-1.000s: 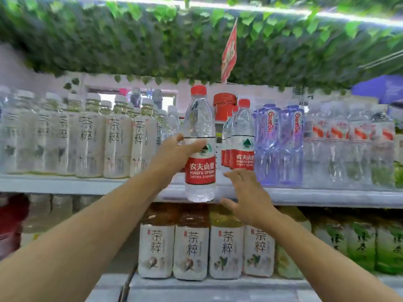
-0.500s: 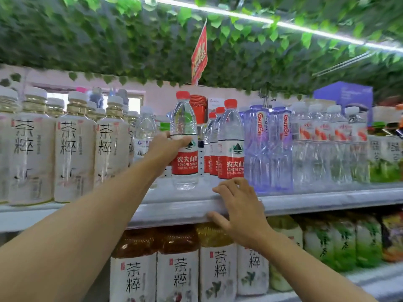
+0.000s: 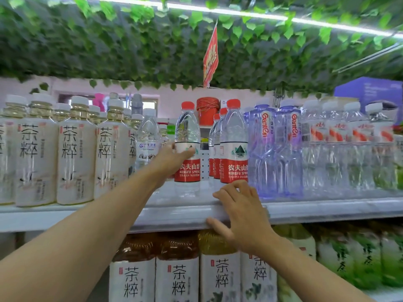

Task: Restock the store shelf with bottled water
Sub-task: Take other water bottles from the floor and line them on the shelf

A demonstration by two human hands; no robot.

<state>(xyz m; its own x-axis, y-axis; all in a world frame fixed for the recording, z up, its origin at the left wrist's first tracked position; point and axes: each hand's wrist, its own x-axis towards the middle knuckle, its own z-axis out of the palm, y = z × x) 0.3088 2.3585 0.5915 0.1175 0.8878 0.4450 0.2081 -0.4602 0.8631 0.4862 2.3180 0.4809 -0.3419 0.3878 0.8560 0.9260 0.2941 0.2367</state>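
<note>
My left hand (image 3: 173, 159) grips a clear water bottle (image 3: 187, 175) with a red cap and red label around its middle. The bottle stands upright on the upper shelf (image 3: 327, 211), just left of a row of matching red-label bottles (image 3: 233, 149). My right hand (image 3: 242, 211) rests on the shelf's front edge below that row, fingers on top and thumb under the lip, holding nothing.
Cream-label tea bottles (image 3: 74, 153) fill the shelf's left side; a clear blue-label bottle (image 3: 148, 142) stands behind my left hand. Purple water bottles (image 3: 277, 149) and clear orange-label bottles (image 3: 349, 144) stand to the right. More tea bottles (image 3: 178, 275) line the lower shelf. Leafy garland hangs overhead.
My left hand carried the bottle from in front of the shelf edge back onto the shelf, beside the matching row. My right hand settled on the shelf edge. The view shifted.
</note>
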